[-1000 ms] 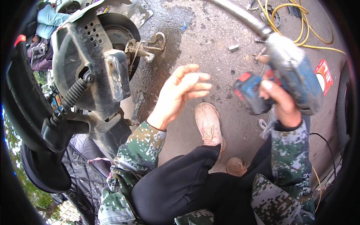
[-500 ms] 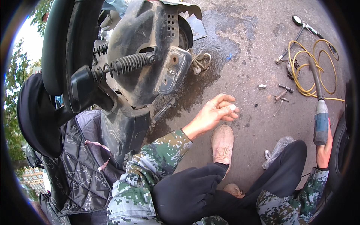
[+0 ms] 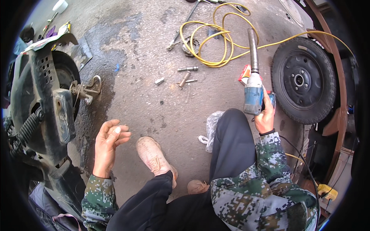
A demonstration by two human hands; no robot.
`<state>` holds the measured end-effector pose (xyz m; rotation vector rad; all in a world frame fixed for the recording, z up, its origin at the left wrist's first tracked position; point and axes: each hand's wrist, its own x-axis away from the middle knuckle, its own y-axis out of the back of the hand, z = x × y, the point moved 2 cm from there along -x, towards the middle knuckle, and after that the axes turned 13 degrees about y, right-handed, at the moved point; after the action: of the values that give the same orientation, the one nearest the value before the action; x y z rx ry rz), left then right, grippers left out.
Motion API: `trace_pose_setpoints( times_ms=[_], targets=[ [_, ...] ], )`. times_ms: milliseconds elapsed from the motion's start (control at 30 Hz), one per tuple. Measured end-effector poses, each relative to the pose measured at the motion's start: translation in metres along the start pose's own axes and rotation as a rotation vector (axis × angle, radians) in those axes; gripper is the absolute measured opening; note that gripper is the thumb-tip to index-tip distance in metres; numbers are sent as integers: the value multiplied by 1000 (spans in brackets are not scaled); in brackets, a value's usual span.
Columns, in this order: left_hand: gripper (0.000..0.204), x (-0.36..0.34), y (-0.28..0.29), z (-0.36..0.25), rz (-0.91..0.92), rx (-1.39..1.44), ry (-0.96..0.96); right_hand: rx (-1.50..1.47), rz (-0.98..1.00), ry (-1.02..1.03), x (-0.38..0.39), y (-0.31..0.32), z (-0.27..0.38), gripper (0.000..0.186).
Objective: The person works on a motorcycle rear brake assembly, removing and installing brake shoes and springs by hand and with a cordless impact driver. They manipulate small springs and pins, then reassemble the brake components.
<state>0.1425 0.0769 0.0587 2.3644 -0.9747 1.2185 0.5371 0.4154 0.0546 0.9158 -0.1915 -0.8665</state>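
Note:
My right hand (image 3: 266, 117) is wrapped round the grip of a blue and grey cordless impact wrench (image 3: 253, 98). A long steel tube-like socket (image 3: 252, 50) on its nose points away from me. My left hand (image 3: 108, 144) is raised beside the scooter, its fingers loosely bent and apart, with nothing visible in them. The scooter (image 3: 42, 100), dusty and black, stands at the left; its rear wheel, fender and coil spring show. On the ground ahead lie a dark metal shaft (image 3: 187, 69), a brownish sleeve (image 3: 184, 79), a small silver fitting (image 3: 159, 81) and a thin spring (image 3: 188, 93).
A yellow hose (image 3: 225, 46) lies coiled ahead and runs right, over a spare wheel (image 3: 300, 81). A red and white box (image 3: 245, 74) sits by that tyre. A clear plastic bag (image 3: 212, 129) touches my right knee. Wet stains mark the ground by the scooter.
My view has swung to the right, bringing the spare wheel and box into sight. The impact wrench stays in my right hand. My left hand remains free, its fingers loosely bent.

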Motion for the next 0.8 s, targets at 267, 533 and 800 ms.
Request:
trace_pose_setpoints(
  times_ms=[267, 533, 800],
  targets=[
    [36, -9, -4, 1, -10, -13, -6, -6, -22, -141, 39, 19, -33, 62],
    [34, -17, -4, 3, 31, -30, -3, -61, 82, -189, 69, 41, -31, 61],
    [35, -16, -6, 5, 5, -56, 6, 105, 33, -226, 59, 18, -62, 72]
  ],
)
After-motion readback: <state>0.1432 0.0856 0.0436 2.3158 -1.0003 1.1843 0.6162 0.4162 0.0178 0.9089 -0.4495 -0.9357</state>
